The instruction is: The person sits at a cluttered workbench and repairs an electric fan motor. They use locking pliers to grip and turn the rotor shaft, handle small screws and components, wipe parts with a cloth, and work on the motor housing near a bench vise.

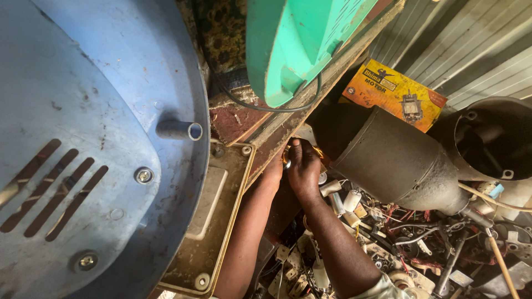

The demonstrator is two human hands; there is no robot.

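Both my arms reach away from me into a narrow gap under a wooden board (310,99). My right hand (303,166) is curled with its knuckles up, fingers closed around a small shiny metal part (286,162) with a bit of copper-coloured wire (318,151) beside it. My left hand (273,173) lies just left of it, mostly hidden behind the right hand and the board's edge; its fingers cannot be made out.
A big blue appliance shell (83,138) with slots and a short tube fills the left. A beige tray-like casing (221,221) lies beside my left arm. A green casing (293,39), a dark metal cylinder (393,160), an orange box (393,94) and a heap of wires and parts (399,232) crowd the right.
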